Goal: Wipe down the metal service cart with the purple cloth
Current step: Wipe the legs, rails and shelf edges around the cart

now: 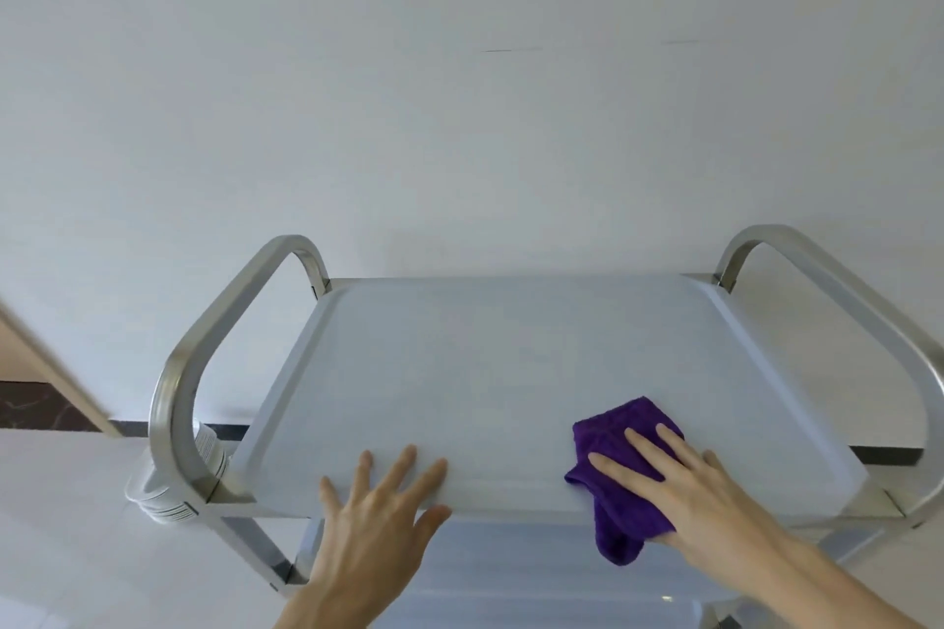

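The left hand (380,490) lies spread flat on the near rim of the metal service cart (459,363), bracing it. The right hand (679,485), fingers straight, presses the purple cloth (613,429) onto the top's near-right corner. Best wiped in overlapping strokes toward the far edge, under even pressure.

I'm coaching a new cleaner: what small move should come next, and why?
Probably slide the right hand, flat on the purple cloth, away along the metal cart's top shelf: the cloth sits at the near edge while the left hand braces it.
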